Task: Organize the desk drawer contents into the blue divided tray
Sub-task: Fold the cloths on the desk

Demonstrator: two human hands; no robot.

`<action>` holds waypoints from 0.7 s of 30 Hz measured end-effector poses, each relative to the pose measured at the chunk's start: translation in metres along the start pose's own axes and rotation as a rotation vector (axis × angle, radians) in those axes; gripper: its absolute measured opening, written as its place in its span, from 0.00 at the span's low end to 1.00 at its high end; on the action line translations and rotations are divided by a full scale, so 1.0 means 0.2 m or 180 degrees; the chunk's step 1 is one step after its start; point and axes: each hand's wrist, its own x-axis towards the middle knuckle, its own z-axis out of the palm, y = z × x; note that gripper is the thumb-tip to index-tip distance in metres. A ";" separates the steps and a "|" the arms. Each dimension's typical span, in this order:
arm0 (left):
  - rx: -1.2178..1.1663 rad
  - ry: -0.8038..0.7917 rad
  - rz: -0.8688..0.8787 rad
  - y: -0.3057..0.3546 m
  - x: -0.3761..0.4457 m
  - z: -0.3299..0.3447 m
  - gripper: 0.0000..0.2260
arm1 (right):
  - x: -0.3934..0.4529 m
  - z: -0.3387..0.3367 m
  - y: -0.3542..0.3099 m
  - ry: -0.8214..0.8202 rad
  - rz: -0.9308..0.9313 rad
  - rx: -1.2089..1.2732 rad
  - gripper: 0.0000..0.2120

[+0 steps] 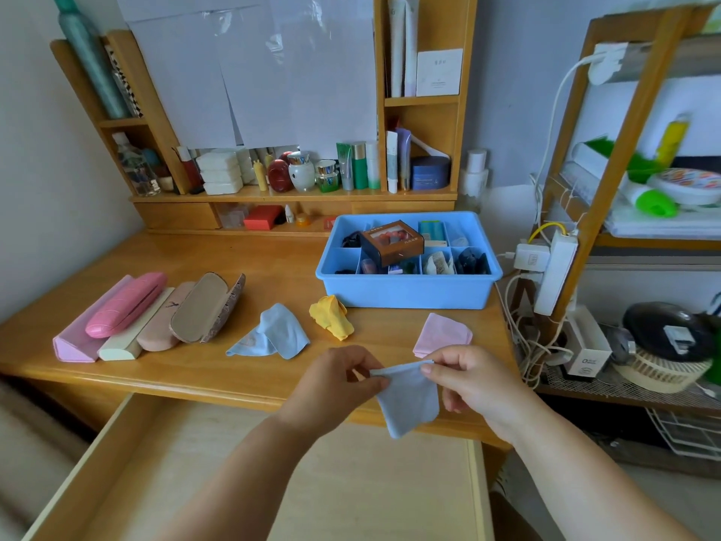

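At the lower middle of the frame, the left hand [343, 378] and the right hand [466, 378] each pinch a top corner of a small light blue cloth [407, 400], which hangs between them above the open drawer [218, 470]. The blue tray [407, 294] sits right of centre on the desk [218, 263], its compartments holding small items and a brown box [391, 242]. In front of it lie a yellow cloth [331, 316], a pink cloth [443, 333] and another blue cloth [273, 333], with a row of glasses cases [148, 318] at the left.
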 end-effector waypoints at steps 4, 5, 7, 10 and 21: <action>-0.1468 -0.0137 -0.0362 0.08 0.10 0.01 0.02 | 0.01 -0.08 -0.05 0.0144 -0.0202 0.0424 0.05; -0.1577 -0.0148 -0.0280 0.09 0.14 0.02 0.03 | 0.03 -0.11 -0.06 0.0227 -0.0338 0.0350 0.05; -0.1433 -0.0165 0.0016 0.12 0.24 0.04 0.07 | 0.06 -0.19 -0.06 0.0473 -0.0568 -0.0022 0.06; -0.1251 -0.0202 0.0322 0.13 0.36 0.09 0.12 | 0.11 -0.26 -0.03 0.0705 -0.0896 -0.0491 0.10; 0.0597 -0.0460 0.0772 -0.12 0.59 0.31 0.15 | 0.26 -0.23 0.34 0.0836 -0.1132 -0.1758 0.11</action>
